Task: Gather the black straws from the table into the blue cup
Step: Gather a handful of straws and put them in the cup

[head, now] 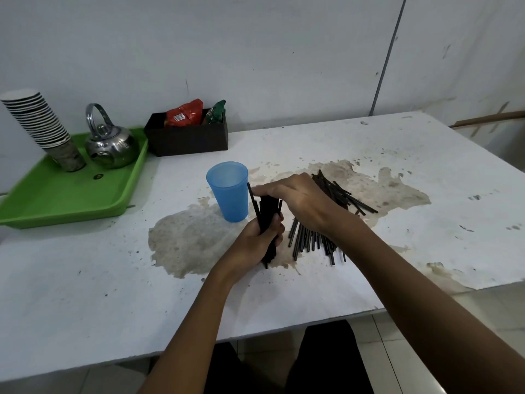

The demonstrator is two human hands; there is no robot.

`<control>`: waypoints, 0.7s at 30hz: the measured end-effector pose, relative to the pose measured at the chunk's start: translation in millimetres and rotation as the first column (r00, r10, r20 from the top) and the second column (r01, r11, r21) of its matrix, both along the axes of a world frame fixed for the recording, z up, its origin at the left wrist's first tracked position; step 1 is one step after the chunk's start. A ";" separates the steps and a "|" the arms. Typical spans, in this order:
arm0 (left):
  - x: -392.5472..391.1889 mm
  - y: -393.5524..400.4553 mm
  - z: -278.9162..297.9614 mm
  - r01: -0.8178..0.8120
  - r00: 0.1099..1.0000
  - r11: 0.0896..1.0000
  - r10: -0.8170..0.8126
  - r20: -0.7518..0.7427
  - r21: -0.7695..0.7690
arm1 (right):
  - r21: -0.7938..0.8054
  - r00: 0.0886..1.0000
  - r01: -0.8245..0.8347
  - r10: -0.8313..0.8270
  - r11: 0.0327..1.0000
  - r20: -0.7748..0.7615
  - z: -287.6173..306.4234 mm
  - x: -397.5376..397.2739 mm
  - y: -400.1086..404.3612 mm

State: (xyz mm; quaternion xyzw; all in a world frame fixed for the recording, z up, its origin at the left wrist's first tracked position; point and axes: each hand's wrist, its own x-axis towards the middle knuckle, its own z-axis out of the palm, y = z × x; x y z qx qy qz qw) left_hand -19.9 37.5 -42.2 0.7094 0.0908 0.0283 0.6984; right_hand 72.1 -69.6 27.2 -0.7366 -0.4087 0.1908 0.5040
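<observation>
A blue cup [228, 190] stands upright and empty on the white table [85, 280]. Just right of it my left hand [260, 241] grips a bundle of black straws [268, 211] held upright, lower ends on the table. My right hand [301, 199] hovers over the bundle's top, fingers stretched flat and touching the straw tips. Behind and under my right wrist lies a loose pile of black straws [338, 194], with more ends showing near the front [309, 241].
A green tray [56, 200] at the far left carries a steel kettle [110, 143] and a stack of paper cups [42, 126]. A dark box [187, 136] with snack packets sits by the wall. Brown stains mark the tabletop.
</observation>
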 end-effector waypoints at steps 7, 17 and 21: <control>1.5 1.1 -0.3 -0.002 0.998 0.999 0.005 -0.061 0.053 | 0.099 0.999 -0.013 0.017 0.995 -0.042 2.9 3.6 5.8; 0.1 3.4 -1.2 -0.016 0.999 1.000 0.017 -0.033 0.005 | -0.012 0.998 -0.017 0.017 1.000 0.052 6.2 7.6 0.4; 0.7 1.2 -1.1 -0.032 0.999 0.999 0.032 -0.008 0.004 | -0.003 0.999 0.035 -0.035 0.999 0.040 5.1 4.4 -1.2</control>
